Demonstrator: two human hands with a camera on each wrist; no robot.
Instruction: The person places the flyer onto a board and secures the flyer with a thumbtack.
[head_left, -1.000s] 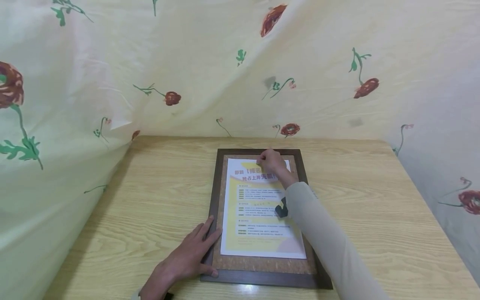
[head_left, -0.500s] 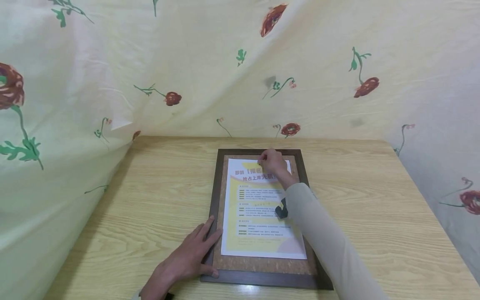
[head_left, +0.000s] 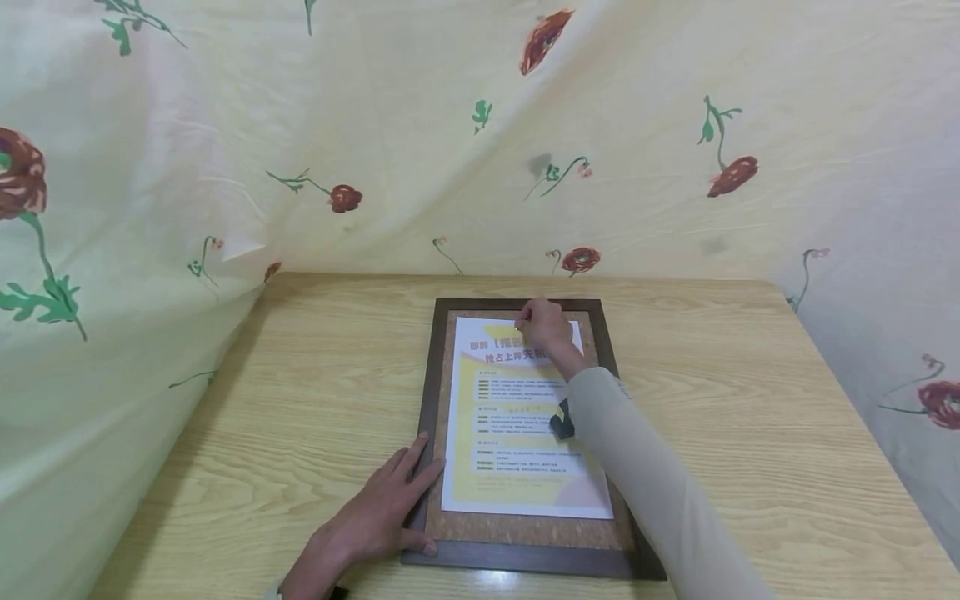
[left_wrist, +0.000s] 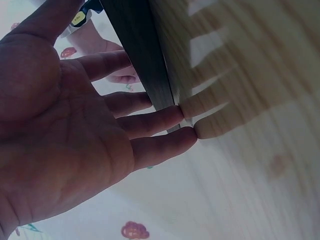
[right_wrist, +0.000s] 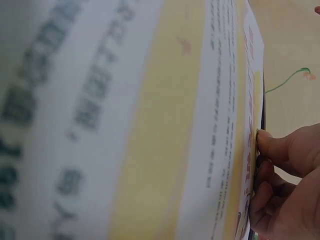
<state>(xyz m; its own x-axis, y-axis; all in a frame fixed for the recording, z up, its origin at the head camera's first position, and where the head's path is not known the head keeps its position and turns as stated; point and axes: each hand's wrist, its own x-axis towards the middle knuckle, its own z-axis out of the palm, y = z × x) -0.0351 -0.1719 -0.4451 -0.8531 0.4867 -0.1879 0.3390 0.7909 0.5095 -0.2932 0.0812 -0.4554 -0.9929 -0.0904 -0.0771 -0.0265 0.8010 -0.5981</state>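
A printed poster [head_left: 525, 467], white and yellow, lies on a cork board [head_left: 525, 529] with a dark brown frame [head_left: 540, 560]. My left hand [head_left: 378, 504] rests at the board's lower left, thumb and fingers spread over the frame. In the left wrist view my left fingers [left_wrist: 155, 150] are straight, with two tips touching the table. My right hand [head_left: 546, 323] is at the poster's top middle, fingers curled. In the right wrist view my right hand [right_wrist: 292, 175] pinches a tiny pin-like thing against the sheet; the fingertips mostly hide it.
The board lies on a light wood table [head_left: 315, 400]. A pale curtain [head_left: 420, 125] with red flowers hangs around the back and sides. A small dark piece [head_left: 562, 419] sticks out by the right sleeve [head_left: 645, 450], above the poster.
Both hands keep their places on the board and the poster. The right wrist and sleeve shift only very slightly.
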